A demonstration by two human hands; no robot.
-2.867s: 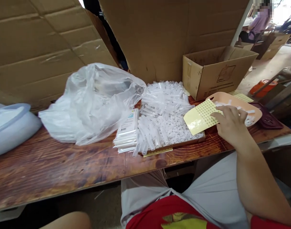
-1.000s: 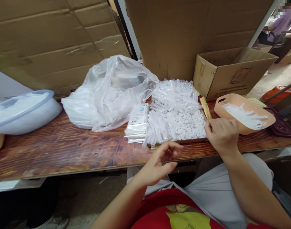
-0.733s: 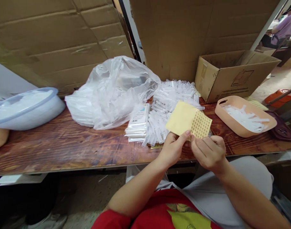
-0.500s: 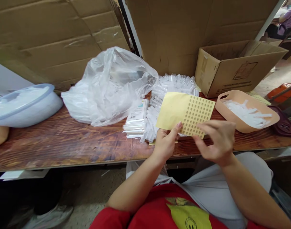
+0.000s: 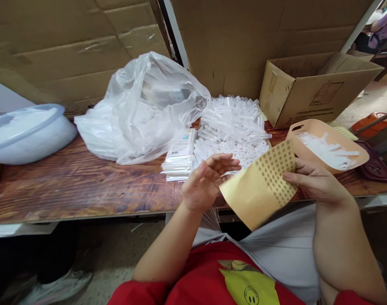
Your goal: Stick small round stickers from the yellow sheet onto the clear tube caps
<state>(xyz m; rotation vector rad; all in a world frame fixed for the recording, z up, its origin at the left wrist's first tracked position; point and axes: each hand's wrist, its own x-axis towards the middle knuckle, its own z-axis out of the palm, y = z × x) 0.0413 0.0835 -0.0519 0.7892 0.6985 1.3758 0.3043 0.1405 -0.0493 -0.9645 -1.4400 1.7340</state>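
Yellow sheet (image 5: pixel 249 197): bare part looks used, dotted part left.
From my end, right hand (image 5: pixel 319 182) pinches it above the table edge (image 5: pixel 95 215); left hand (image 5: pixel 200 184), loosely open, seems empty near white tubes (image 5: pixel 227 127).

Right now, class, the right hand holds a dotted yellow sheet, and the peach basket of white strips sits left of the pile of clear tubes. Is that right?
The side is wrong: the head view shows the peach basket of white strips sitting to the right of the pile of clear tubes. The right hand does hold a dotted yellow sheet.
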